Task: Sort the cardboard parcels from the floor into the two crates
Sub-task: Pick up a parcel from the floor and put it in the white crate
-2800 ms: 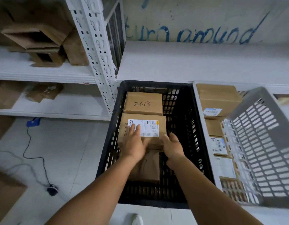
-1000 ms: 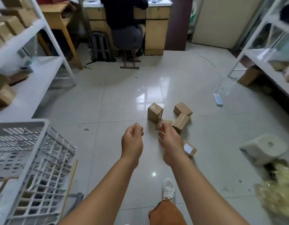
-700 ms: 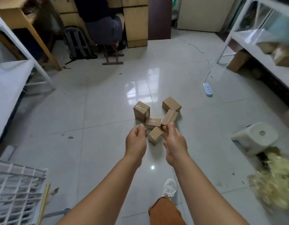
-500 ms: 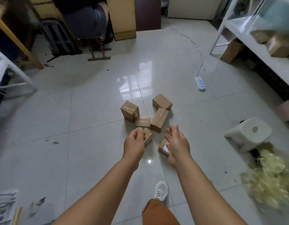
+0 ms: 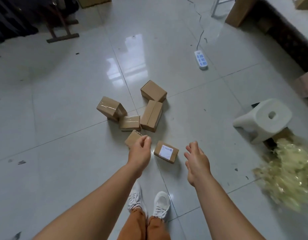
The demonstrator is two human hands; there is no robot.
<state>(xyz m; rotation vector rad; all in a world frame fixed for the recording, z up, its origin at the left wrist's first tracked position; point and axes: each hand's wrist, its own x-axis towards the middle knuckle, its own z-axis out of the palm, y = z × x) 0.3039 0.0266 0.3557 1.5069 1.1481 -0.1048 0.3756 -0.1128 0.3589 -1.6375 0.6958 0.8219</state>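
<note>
Several brown cardboard parcels lie in a cluster on the tiled floor. The nearest parcel (image 5: 166,152) carries a white label and sits between my two hands. My left hand (image 5: 140,150) hovers with loosely curled fingers, holding nothing, in front of a small plain parcel (image 5: 132,139) that it partly hides. My right hand (image 5: 196,160) hangs to the right of the labelled parcel with fingers spread and relaxed. Farther off lie a taped parcel (image 5: 111,108), a flat one (image 5: 129,122), a long one (image 5: 151,115) and a square one (image 5: 153,91). Neither crate is in view.
A white plastic stool (image 5: 264,118) stands at the right, with a blurred pale yellow bundle (image 5: 288,174) below it. A white power strip (image 5: 200,60) and its cord lie on the floor farther back. A wooden stool's legs (image 5: 62,30) stand at the back left. My white shoes (image 5: 148,203) are below.
I have turned from the crates to the floor pile and come closer. Both hands have dropped toward the nearest parcels, and my right hand has swung out to the right and opened.
</note>
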